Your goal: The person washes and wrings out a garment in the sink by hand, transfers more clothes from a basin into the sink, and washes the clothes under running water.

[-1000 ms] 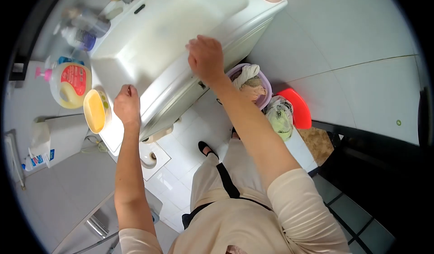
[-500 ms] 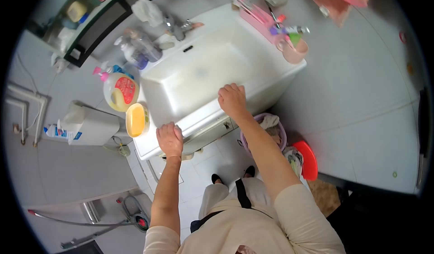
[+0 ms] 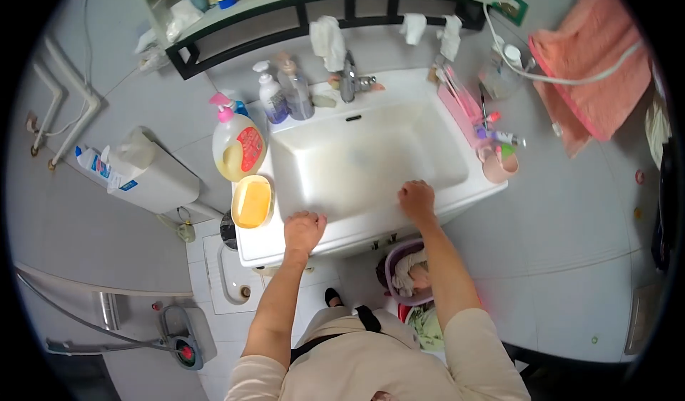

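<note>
A white rectangular sink (image 3: 457,205) with a wide basin is in front of me. My left hand (image 3: 304,231) is at the left part of its front rim, fingers curled down and closed. Farther right, my right hand (image 3: 417,201) is over the basin's front edge, also curled closed. No object shows in either hand; whether the fingers press on the rim is hard to tell. A yellow soap dish (image 3: 253,202) stands left of my left hand. At the back of the basin is a metal faucet (image 3: 348,80).
Pump bottles (image 3: 272,100) and a large pink-topped jug (image 3: 237,144) stand on the sink's left side. A pink holder (image 3: 457,108) and pink cup (image 3: 499,167) are at the right. Below sits a purple laundry basket (image 3: 391,265); a pink towel (image 3: 596,58) hangs at right.
My view has turned, so the sink now looks more level and the shelf shows above it. Both hands remain curled at the front rim, slightly farther right along it.
</note>
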